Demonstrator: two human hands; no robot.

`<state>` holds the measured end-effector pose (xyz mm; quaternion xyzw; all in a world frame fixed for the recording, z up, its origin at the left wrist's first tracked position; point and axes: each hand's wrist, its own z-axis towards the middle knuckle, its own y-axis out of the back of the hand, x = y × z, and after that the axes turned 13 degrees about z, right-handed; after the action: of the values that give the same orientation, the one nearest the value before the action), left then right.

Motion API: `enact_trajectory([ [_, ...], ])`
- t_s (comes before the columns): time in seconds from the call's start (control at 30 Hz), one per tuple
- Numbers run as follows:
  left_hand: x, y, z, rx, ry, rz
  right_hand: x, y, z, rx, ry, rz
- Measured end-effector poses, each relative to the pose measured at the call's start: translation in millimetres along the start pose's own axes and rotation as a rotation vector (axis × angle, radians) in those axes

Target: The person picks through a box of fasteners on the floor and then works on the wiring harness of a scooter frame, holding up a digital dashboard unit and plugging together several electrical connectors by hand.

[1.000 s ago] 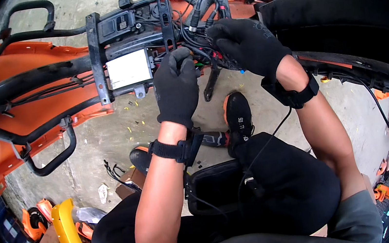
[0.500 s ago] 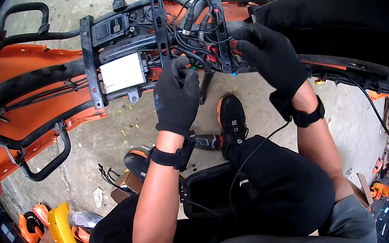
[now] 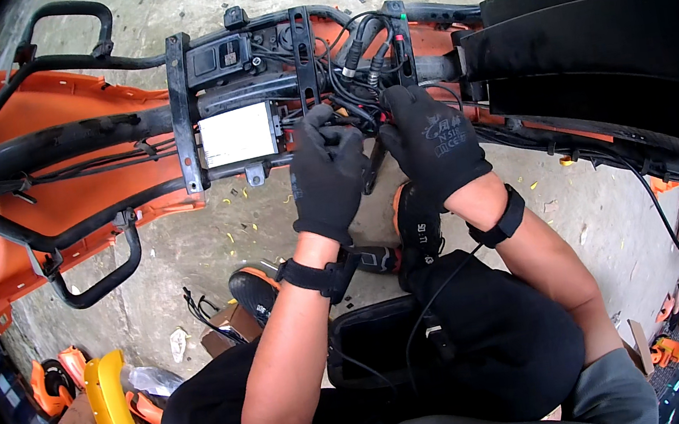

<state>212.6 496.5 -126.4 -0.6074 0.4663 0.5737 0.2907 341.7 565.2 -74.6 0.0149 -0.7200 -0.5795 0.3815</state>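
A black-tubed vehicle frame (image 3: 110, 126) with orange body panels (image 3: 54, 95) stretches across in front of me. Amid its middle lies a tangle of black cables (image 3: 358, 76) with round plugs and thin coloured wires. My left hand (image 3: 326, 175), in a black glove, is closed at the near side of the tangle, fingers curled; a small orange piece shows by its fingertips. Gloved in black too, my right hand (image 3: 440, 143) is closed, its fingertips pinched among the wires just right of the left hand. What either hand grips is hidden by the fingers.
Left of the cables sit a white-topped control box (image 3: 237, 135) and a black lidded case (image 3: 218, 59). Crossbars (image 3: 184, 112) span the frame. A black wheel fender (image 3: 574, 35) stands at right. A yellow panel (image 3: 115, 413) and a cardboard box (image 3: 231, 329) lie on the floor.
My right hand has moved left and down from the right crossbar to the wires, close beside my left hand. My left hand stays at the cables. The view has shifted slightly.
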Motion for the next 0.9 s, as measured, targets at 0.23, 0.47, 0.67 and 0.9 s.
enact_trajectory([
  [0.23, 2.2, 22.4, 10.3, -0.093, 0.061, -0.149, -7.4, -9.0, 4.4, -0.1, 0.012, 0.045],
  [0.47, 4.5, 24.5, 8.2, -0.164, 0.091, -0.084, -14.0, -13.3, 2.5, -0.12, 0.034, 0.056],
  [0.67, 20.4, 19.9, 5.5, -0.184, -0.177, 0.108, -11.0, -14.9, 2.9, -0.158, 0.094, 0.04],
  [0.9, 3.5, 11.3, 1.9, -0.135, -0.412, 0.699, -18.6, -18.4, 6.6, -0.173, 0.121, 0.051],
])
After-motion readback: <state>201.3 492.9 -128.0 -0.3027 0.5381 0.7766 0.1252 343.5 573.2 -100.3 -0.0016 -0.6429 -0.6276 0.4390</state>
